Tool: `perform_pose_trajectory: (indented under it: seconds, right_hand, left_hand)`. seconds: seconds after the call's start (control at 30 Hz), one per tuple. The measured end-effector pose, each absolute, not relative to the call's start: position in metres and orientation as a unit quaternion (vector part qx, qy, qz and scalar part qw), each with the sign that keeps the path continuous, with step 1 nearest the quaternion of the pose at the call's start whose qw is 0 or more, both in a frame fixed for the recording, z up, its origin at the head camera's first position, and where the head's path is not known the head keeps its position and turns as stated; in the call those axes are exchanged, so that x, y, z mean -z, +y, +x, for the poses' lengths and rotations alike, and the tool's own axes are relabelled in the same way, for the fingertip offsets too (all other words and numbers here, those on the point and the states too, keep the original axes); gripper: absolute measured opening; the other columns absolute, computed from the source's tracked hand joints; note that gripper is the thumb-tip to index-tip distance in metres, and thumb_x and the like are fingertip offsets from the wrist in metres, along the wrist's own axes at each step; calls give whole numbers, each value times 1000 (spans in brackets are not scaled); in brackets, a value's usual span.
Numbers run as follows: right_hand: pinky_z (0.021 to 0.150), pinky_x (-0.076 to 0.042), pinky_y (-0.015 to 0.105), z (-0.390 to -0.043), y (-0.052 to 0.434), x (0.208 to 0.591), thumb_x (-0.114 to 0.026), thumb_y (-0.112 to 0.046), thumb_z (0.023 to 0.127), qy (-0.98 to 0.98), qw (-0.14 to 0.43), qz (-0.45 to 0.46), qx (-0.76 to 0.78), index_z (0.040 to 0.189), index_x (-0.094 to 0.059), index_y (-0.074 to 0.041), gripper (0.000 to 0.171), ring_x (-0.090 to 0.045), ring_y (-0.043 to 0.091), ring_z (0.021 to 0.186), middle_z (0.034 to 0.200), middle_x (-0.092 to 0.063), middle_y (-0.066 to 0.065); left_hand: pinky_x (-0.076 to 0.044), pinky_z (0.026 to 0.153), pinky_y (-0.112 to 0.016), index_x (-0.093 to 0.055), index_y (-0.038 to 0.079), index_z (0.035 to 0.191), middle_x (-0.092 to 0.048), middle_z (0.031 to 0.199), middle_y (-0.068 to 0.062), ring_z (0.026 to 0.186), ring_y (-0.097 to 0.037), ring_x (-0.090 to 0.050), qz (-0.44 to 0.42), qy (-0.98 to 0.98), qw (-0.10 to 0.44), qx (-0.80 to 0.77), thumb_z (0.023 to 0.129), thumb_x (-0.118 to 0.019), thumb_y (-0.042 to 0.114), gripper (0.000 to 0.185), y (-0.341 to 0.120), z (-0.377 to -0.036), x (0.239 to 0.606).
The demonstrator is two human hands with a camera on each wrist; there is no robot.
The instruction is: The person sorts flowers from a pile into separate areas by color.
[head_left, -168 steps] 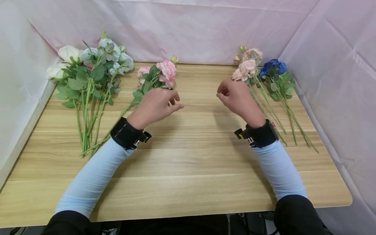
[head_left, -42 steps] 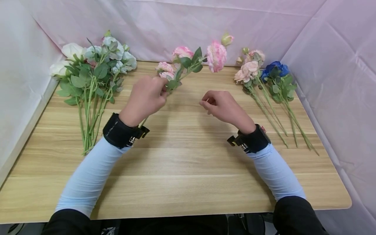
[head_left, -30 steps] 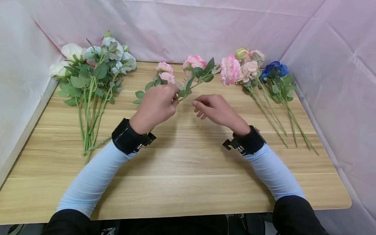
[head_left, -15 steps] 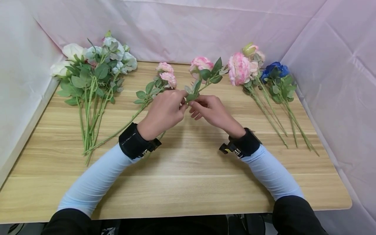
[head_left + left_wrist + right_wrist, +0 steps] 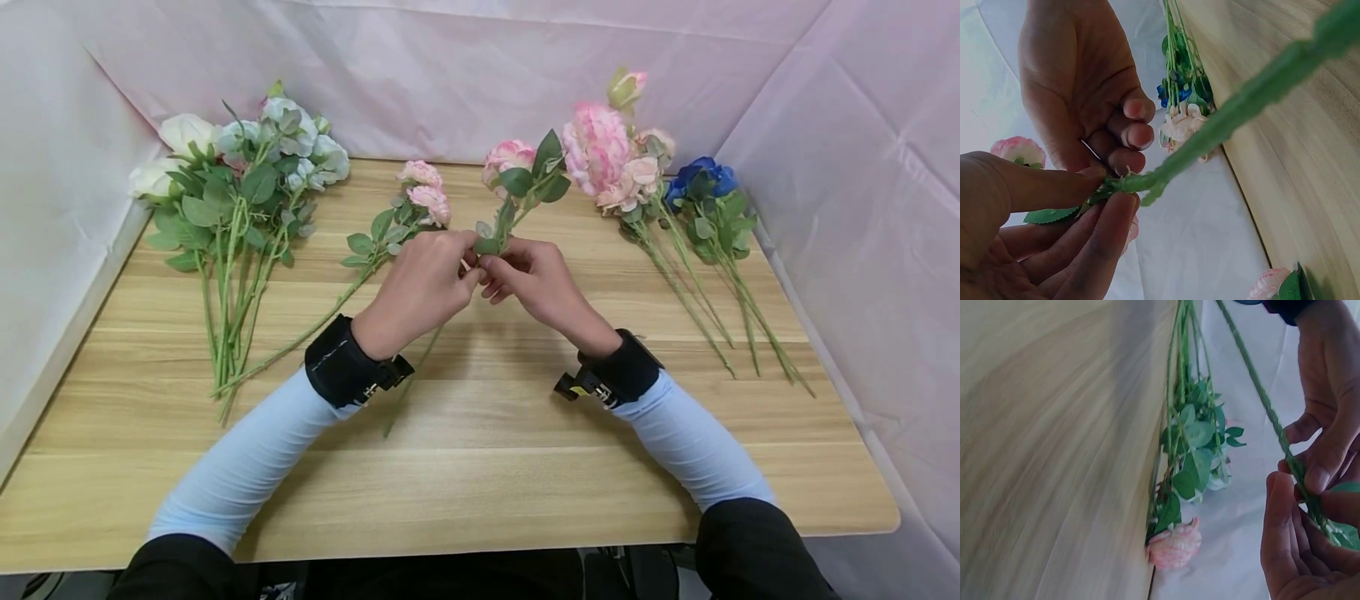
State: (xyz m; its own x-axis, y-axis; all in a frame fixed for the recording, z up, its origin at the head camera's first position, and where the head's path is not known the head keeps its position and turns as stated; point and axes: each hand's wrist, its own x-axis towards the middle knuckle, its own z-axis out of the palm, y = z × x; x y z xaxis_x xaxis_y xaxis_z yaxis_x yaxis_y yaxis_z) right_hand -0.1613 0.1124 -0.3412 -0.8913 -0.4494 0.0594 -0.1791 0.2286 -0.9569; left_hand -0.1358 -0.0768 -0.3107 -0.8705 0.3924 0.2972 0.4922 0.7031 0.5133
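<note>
A pink peony [image 5: 596,148] with two large blooms, a bud and green leaves is held over the middle of the table. My left hand [image 5: 420,287] pinches its stem just below the leaves. Right beside it, my right hand [image 5: 551,287] holds thumb and fingers at the same spot on the stem. In the left wrist view the bare green stem [image 5: 1229,119] runs past the left fingertips, and the right hand's [image 5: 1079,81] other fingers are curled. From the right wrist, both thumbs show against the stem [image 5: 1257,387]. Its lower end slants down toward the near side.
Another pink flower [image 5: 429,200] lies left of centre on the table [image 5: 495,492]. At the left is a bunch of white and pale blue flowers [image 5: 300,133]. Light pink flowers [image 5: 633,183] and a blue flower [image 5: 705,177] lie at the right. White cloth [image 5: 465,75] walls the back and sides.
The left hand has lifted the two-bloom pink peony from the left and carried it to the middle. The right hand has moved left to its stem. Most recently, the blooms have tilted upward.
</note>
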Motion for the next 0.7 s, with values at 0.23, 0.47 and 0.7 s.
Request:
perform_pose_trajectory:
  seconds: [0.23, 0.47, 0.7]
  right_hand:
    - [71, -64, 36, -160, 111, 340, -60, -13, 105, 758, 116, -184, 614, 123, -67, 7, 28, -75, 15, 75, 98, -75, 18]
    - [70, -64, 38, -161, 112, 339, -62, -13, 104, 759, 115, -174, 616, 120, -68, 7, 26, -75, 16, 74, 93, -76, 12]
    - [72, -64, 38, -163, 116, 337, -62, -14, 104, 763, 114, -174, 612, 122, -67, 7, 28, -75, 16, 74, 88, -76, 7]
  left_hand:
    - [-57, 65, -35, -75, 3, 107, -77, 92, -10, 79, -21, -74, -248, -913, 81, 315, 95, -71, 8, 13, -77, -137, 312]
    - [-59, 67, -34, -74, 2, 109, -77, 95, -11, 80, -21, -76, -251, -909, 79, 323, 95, -72, 10, 16, -77, -137, 312]
    - [-59, 67, -34, -74, 1, 112, -78, 97, -12, 80, -21, -75, -254, -910, 77, 318, 94, -76, 15, 24, -76, -138, 311]
